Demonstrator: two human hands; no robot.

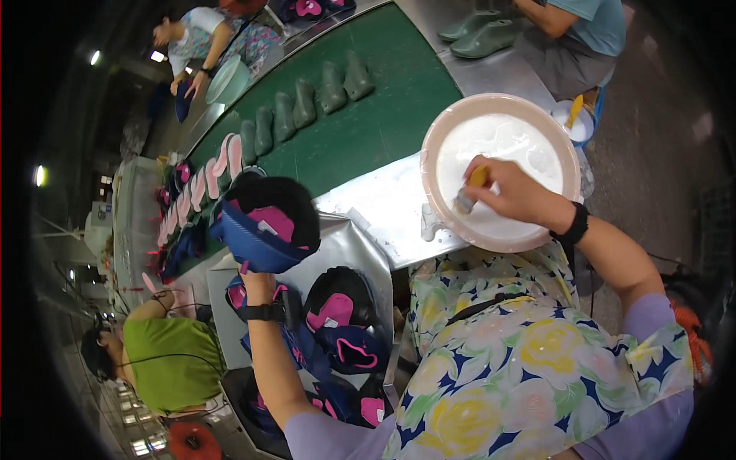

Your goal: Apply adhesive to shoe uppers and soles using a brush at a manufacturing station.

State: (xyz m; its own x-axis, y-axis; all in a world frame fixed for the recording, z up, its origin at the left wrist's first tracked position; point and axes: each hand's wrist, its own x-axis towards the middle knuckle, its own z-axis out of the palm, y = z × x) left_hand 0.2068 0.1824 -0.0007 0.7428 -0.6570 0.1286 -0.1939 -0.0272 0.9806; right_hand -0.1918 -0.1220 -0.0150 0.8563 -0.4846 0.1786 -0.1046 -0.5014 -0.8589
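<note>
My left hand (259, 289) is closed on a navy blue shoe upper (264, 244) with pink lining and a black edge, raised above a grey bin. Several similar uppers (346, 331) lie in that bin beneath my left forearm. My right hand (507, 192) grips a brush (478, 178) by its yellow handle. The brush points down over a wide beige basin (570, 165) of white liquid (502, 142), its bristles at or just above the surface near the basin's left side; whether they touch is unclear.
On a green conveyor belt (399, 73) stand several dark green shoe lasts (304, 105); pink-soled pieces (213, 175) line its left end. A small white pail (576, 126) with another yellow handle sits behind the basin. Co-workers are at far left (201, 42), near left (170, 360) and far right (579, 38).
</note>
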